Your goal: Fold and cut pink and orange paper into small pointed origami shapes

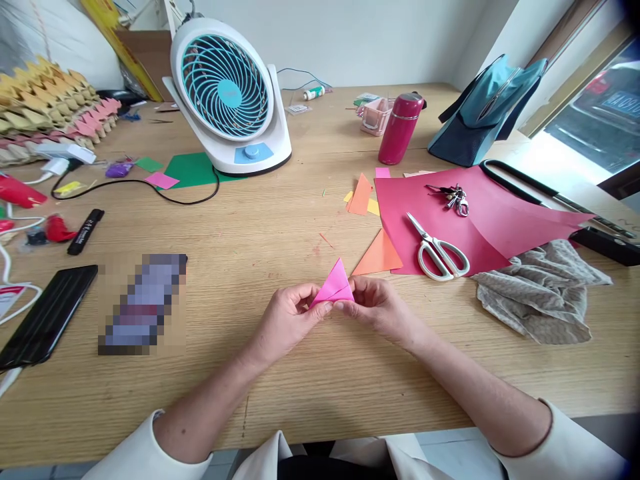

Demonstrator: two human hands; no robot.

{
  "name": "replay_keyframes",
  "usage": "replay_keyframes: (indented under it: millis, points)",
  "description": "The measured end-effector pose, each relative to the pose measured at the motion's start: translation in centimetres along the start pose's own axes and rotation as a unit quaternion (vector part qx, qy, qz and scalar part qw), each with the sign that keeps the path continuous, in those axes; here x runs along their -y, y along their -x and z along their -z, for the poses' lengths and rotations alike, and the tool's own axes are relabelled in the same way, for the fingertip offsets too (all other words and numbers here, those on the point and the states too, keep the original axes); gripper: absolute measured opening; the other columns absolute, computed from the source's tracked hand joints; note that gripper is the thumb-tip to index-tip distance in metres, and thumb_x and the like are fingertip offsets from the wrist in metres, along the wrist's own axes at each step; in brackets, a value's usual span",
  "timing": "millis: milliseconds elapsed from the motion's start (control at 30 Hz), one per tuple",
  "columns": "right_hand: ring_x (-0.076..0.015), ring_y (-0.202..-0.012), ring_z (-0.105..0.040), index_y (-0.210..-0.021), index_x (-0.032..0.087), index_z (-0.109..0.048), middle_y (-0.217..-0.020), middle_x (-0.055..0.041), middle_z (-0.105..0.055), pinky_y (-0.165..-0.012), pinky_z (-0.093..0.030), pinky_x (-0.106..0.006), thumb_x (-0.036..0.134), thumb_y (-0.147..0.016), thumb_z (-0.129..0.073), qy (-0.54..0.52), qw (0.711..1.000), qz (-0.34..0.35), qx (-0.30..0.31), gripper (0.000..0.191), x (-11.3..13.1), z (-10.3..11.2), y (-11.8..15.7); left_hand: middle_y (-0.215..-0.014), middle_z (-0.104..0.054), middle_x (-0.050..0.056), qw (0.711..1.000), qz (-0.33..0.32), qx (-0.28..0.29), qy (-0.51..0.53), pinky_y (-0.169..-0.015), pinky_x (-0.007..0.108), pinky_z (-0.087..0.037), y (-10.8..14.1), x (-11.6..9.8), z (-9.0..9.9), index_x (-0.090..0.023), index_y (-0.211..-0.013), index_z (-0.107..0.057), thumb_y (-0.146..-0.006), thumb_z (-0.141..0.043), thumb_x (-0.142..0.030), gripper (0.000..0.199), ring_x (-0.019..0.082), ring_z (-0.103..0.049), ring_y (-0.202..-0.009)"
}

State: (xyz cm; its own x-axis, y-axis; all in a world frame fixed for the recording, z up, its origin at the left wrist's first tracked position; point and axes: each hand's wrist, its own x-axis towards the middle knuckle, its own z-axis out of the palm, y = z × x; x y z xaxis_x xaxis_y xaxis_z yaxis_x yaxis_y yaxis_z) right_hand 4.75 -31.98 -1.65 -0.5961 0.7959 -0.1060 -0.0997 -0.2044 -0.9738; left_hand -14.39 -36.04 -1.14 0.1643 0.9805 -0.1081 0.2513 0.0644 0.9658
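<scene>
A small pink piece of paper [336, 283], folded to a triangle with its tip pointing away from me, is held up between both hands over the wooden table [280, 227]. My left hand [291, 310] pinches its lower left corner between thumb and fingers. At the lower right corner, my right hand [374, 308] does the same, and the two thumbs nearly meet along the bottom edge. Just beyond the right hand lies an orange paper triangle [380, 255]. Farther off is another folded orange piece [360, 195] on yellow scraps.
White-handled scissors [440, 257] and keys [456, 199] lie on red paper [405, 220] at right, beside a grey cloth [540, 293]. A magenta bottle [401, 130], blue bag [485, 113] and fan [230, 100] stand behind. A blurred-out phone [145, 303] and black device [47, 313] lie left.
</scene>
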Motion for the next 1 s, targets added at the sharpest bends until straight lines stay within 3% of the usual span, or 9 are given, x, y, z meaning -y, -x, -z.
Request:
replay_keyframes:
  millis: [167,467,567,700,833,1000]
  points:
    - [-0.0109,-0.061,-0.05,-0.068,0.018,-0.063,-0.063,0.0022,-0.058,-0.058,-0.041,-0.024,0.047,-0.069,-0.085,-0.011,0.999,0.024,-0.03,0.037,-0.4,-0.4,-0.2,-0.067,-0.053,-0.002,1.0,-0.012,0.002,0.018,-0.059,0.021,-0.04,0.0,-0.2,0.0,-0.014,-0.079,-0.067,-0.084,-0.067,-0.036,0.023,0.009,-0.046,-0.062]
    - [-0.0071,-0.052,-0.034,-0.061,0.016,-0.061,-0.056,0.0047,-0.048,-0.049,-0.023,-0.024,0.05,-0.063,-0.087,0.011,0.997,-0.018,-0.07,0.043,0.1,0.4,-0.2,-0.065,-0.055,-0.002,1.0,0.0,-0.005,0.031,-0.056,0.02,-0.04,-0.1,0.1,0.4,-0.014,-0.078,-0.067,-0.082,-0.07,-0.038,0.025,0.009,-0.046,-0.06]
    - [-0.0086,-0.055,-0.04,-0.065,0.017,-0.062,-0.06,0.0033,-0.053,-0.052,-0.03,-0.024,0.048,-0.067,-0.086,0.012,0.998,0.003,-0.061,0.039,0.0,0.3,-0.1,-0.065,-0.054,-0.003,0.999,-0.003,0.001,0.034,-0.057,0.02,-0.04,-0.1,0.1,0.4,-0.013,-0.077,-0.066,-0.083,-0.069,-0.035,0.023,0.009,-0.046,-0.06]
    - [-0.0139,-0.069,-0.056,-0.076,0.019,-0.067,-0.073,-0.0004,-0.065,-0.067,-0.044,-0.028,0.047,-0.075,-0.081,0.002,0.999,0.029,-0.023,0.031,0.2,0.1,-0.1,-0.066,-0.055,-0.002,1.0,0.005,0.027,0.014,-0.056,0.021,-0.039,0.0,0.2,0.4,-0.014,-0.077,-0.066,-0.083,-0.068,-0.034,0.022,0.01,-0.048,-0.06]
    - [-0.0117,-0.063,-0.051,-0.07,0.019,-0.063,-0.067,0.0013,-0.062,-0.062,-0.041,-0.026,0.048,-0.071,-0.083,-0.007,0.998,0.019,-0.059,0.035,0.7,-0.1,0.0,-0.065,-0.053,-0.003,0.999,0.014,0.044,-0.002,-0.057,0.022,-0.039,0.0,0.2,0.5,-0.015,-0.073,-0.062,-0.083,-0.067,-0.034,0.022,0.01,-0.048,-0.06]
    - [-0.0114,-0.062,-0.047,-0.072,0.02,-0.062,-0.069,0.0017,-0.059,-0.058,-0.037,-0.026,0.046,-0.073,-0.082,-0.007,0.996,0.015,-0.088,0.033,0.9,-0.2,0.1,-0.061,-0.04,-0.005,0.996,0.022,0.06,-0.06,-0.052,0.021,-0.029,0.0,0.2,0.7,-0.017,-0.064,-0.051,-0.082,-0.064,-0.033,0.028,0.009,-0.037,-0.057]
